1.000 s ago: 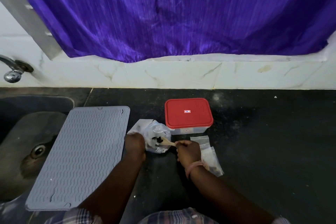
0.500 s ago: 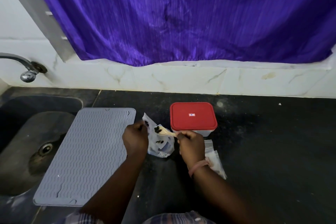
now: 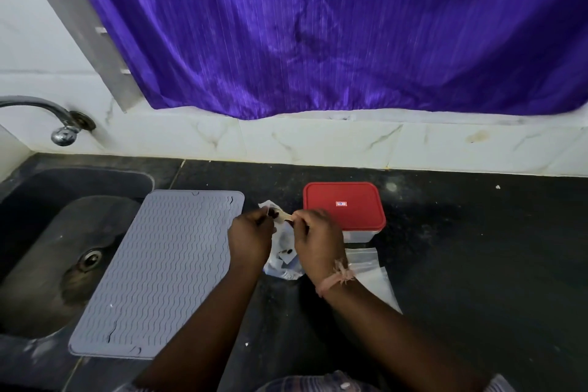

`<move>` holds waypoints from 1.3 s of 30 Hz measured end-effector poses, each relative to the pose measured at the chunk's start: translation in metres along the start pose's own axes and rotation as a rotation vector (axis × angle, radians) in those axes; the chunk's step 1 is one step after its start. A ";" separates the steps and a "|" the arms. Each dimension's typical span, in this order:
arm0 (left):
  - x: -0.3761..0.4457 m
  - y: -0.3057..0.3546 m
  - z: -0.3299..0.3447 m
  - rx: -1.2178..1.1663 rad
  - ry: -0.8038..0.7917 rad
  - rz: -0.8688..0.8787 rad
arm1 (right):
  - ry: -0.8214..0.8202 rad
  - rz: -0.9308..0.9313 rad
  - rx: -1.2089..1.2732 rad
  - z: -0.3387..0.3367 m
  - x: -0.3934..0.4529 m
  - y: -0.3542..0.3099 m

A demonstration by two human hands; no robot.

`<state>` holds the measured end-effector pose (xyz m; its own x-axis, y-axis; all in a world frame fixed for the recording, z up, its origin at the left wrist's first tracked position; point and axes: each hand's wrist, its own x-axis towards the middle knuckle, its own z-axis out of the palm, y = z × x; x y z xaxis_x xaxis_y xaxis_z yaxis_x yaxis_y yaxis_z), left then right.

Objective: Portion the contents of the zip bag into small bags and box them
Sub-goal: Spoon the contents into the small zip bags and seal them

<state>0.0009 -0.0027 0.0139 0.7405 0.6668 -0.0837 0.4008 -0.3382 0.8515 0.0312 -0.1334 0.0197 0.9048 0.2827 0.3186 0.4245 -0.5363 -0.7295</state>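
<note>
A clear zip bag with dark bits inside stands between my hands on the black counter. My left hand pinches its upper left edge. My right hand grips a small wooden spoon whose bowl, holding dark bits, is at the bag's mouth. Just behind my right hand sits a clear box with a red lid, lid on. Small empty clear bags lie flat to the right of my right wrist, partly hidden by it.
A grey ribbed mat lies left of the bag, overlapping the dark sink. A metal tap sticks out of the white tiled wall. A purple curtain hangs behind. The black counter stretches off to the right.
Both hands have lifted the bag's mouth and moved closer together. The spoon has come up from inside the bag to its opening. The camera has tilted and shifted right.
</note>
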 end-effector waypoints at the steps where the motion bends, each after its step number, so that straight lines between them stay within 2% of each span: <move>1: 0.000 0.001 -0.002 -0.052 0.004 -0.013 | -0.032 -0.109 -0.085 0.002 -0.001 -0.001; 5: -0.006 0.006 -0.007 -0.133 -0.005 -0.016 | -0.113 -0.380 -0.364 0.009 -0.003 0.003; 9: -0.008 0.006 -0.009 -0.202 0.082 -0.090 | -0.061 -0.498 -0.388 0.006 -0.003 0.009; 14: -0.004 -0.002 -0.009 -0.289 0.102 -0.198 | -0.028 -0.366 -0.213 0.001 -0.012 0.010; 18: 0.000 -0.003 -0.009 -0.236 0.109 -0.276 | 0.120 -0.131 0.048 -0.008 -0.018 0.015; 22: 0.009 -0.013 -0.006 -0.222 0.126 -0.346 | 0.191 -0.013 0.094 -0.014 -0.023 0.036; 24: 0.010 -0.012 -0.001 -0.183 0.140 -0.368 | 0.152 0.020 0.070 -0.015 -0.032 0.047; 29: 0.006 -0.021 0.022 -0.165 0.147 -0.422 | -0.092 0.075 -0.102 -0.005 -0.054 0.068; 32: 0.005 -0.031 0.031 -0.063 0.011 -0.419 | -0.223 -0.072 -0.244 0.008 -0.050 0.073; 34: 0.003 -0.027 0.032 0.100 0.004 -0.331 | -0.284 -0.198 -0.361 0.013 -0.039 0.068; 39: 0.010 -0.020 0.036 0.158 -0.010 -0.307 | -0.379 -0.273 -0.469 0.020 -0.013 0.052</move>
<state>0.0198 -0.0130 -0.0221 0.5774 0.7470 -0.3296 0.6841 -0.2222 0.6948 0.0412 -0.1490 -0.0340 0.7237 0.6721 0.1569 0.6848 -0.6708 -0.2849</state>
